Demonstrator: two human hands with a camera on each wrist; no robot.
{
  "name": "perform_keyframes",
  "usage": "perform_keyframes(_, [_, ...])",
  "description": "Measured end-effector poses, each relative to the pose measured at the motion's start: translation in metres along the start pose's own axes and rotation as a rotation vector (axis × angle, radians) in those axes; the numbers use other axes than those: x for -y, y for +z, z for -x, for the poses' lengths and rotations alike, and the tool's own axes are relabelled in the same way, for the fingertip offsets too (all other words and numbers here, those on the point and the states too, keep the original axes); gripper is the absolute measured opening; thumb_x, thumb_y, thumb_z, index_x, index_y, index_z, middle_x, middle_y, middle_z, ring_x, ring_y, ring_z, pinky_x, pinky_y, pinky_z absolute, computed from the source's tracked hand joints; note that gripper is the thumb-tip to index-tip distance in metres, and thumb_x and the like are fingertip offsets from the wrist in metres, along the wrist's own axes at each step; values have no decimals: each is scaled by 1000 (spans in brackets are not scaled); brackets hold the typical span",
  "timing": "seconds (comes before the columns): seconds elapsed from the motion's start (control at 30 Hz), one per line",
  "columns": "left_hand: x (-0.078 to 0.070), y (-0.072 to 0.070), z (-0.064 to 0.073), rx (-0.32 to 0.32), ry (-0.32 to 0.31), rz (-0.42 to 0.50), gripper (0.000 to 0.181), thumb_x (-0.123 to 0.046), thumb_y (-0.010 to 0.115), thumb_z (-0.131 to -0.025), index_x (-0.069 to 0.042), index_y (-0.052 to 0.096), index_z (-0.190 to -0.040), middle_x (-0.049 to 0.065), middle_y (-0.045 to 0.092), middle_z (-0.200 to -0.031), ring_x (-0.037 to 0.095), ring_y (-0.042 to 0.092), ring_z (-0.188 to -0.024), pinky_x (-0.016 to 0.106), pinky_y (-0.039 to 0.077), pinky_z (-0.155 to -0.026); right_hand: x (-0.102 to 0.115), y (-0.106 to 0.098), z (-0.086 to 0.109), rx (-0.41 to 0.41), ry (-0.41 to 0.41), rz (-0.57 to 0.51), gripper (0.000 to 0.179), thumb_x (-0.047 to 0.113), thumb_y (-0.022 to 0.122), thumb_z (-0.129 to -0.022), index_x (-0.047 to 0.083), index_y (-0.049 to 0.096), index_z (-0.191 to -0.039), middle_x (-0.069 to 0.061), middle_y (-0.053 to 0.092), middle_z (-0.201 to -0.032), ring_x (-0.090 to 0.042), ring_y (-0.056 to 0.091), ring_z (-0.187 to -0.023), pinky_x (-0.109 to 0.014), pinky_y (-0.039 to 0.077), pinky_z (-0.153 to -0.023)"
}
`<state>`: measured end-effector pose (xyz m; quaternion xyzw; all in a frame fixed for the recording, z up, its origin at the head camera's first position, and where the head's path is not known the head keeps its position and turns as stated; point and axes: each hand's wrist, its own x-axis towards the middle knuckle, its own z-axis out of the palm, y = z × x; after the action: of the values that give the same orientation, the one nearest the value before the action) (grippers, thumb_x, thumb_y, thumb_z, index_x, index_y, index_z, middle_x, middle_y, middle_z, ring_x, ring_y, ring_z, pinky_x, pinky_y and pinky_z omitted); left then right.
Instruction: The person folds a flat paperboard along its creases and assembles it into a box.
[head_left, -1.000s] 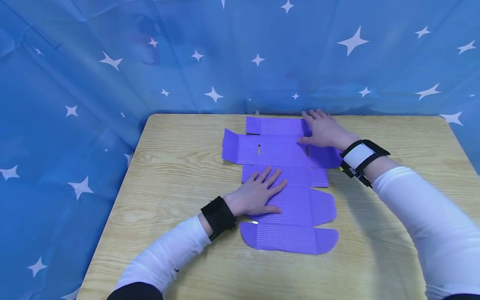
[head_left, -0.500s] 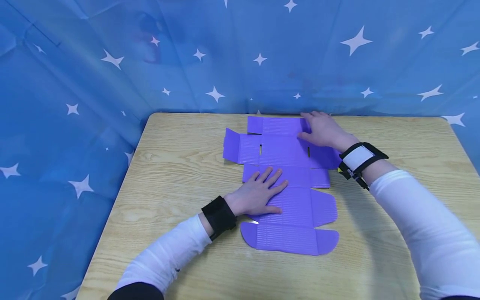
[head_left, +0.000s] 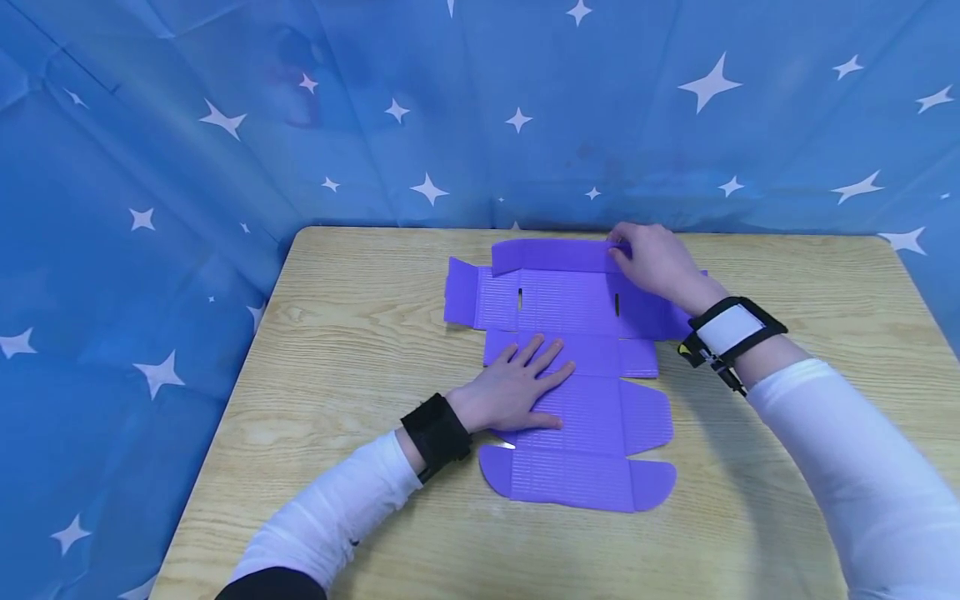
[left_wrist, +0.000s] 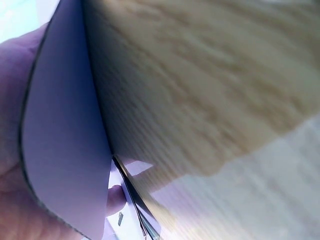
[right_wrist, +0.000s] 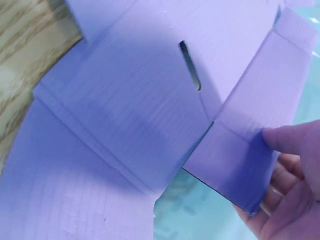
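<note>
A purple, unfolded flat box [head_left: 573, 417] with creased flaps and two narrow slots lies on the table. My left hand [head_left: 512, 392] rests on its middle left part, fingers spread and straight. At the far end, my right hand [head_left: 660, 260] pinches the end panel [head_left: 562, 255] near its right corner, and that panel is tilted up from the sheet. In the right wrist view the thumb lies on the raised panel [right_wrist: 250, 110] with the fingers behind it. A purple flap [left_wrist: 65, 135] in the left wrist view hides much of the left hand.
The light wooden table [head_left: 360, 333] extends on both sides of the box. A blue curtain with white stars [head_left: 480, 108] hangs right behind the table's far edge. The box's left side flap [head_left: 461, 292] stands partly raised.
My right hand has gone from lying with extended fingers on the far right of the box to pinching the end panel, which has risen. The left hand has stayed in place.
</note>
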<state>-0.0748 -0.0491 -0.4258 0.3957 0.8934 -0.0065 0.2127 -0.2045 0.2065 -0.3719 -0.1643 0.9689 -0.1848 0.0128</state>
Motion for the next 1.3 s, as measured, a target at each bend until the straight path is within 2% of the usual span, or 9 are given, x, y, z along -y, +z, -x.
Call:
perform_keyframes(0.57, [0,-1,1,7,5,20,84,-68,46,-104,-27,15,-170,7,3,-180,33,2,-168,55,19,-137,19,-16,42,-91,-69,-46,25,10,59,-105,-1,74,-122,-26,76,-118,-45,71,-111,-60,55,-94])
perform_keyframes(0.73, [1,0,0,10,0,27,84,-68,46,-103,-28,14,-170,6,2,-180,31,1,-169,55,17,-137,26,-17,58,-105,-60,-69,27,14,60,-106,3,75,-124,-22,75,-117,-42,71,-106,-57,55,-87])
perform_keyframes(0.83, [2,1,-1,12,-3,29,84,-68,46,-103,-28,14,-170,5,1,-180,31,1,-169,55,17,-137,30,-15,67,-105,-46,-77,29,19,60,-107,5,74,-128,-19,74,-113,-37,69,-97,-51,52,-79])
perform_keyframes(0.93, [2,1,-1,15,-5,37,84,-68,46,-103,-28,14,-170,5,1,-180,31,0,-169,55,16,-137,32,-14,75,-105,-27,-108,33,27,57,-109,7,74,-130,-19,73,-116,-36,68,-99,-49,51,-78])
perform_keyframes(1.07, [2,0,0,14,-4,39,85,-69,47,-103,-28,15,-170,5,1,-181,31,0,-169,55,17,-137,34,-12,85,-137,-25,-163,37,30,53,-111,7,77,-124,-20,73,-119,-38,67,-105,-50,51,-81])
perform_keyframes(1.2, [4,0,0,12,2,39,85,-69,48,-102,-29,16,-170,5,1,-181,31,1,-169,55,18,-137,37,-11,93,-178,-54,-194,29,25,59,-108,6,80,-115,-17,74,-112,-35,68,-102,-47,50,-81])
perform_keyframes(1.3, [7,-1,0,8,5,37,86,-70,49,-101,-30,17,-170,4,2,-181,31,0,-169,55,18,-137,38,-10,97,-165,-62,-225,24,23,64,-106,6,79,-114,-16,73,-115,-36,68,-108,-51,52,-89])
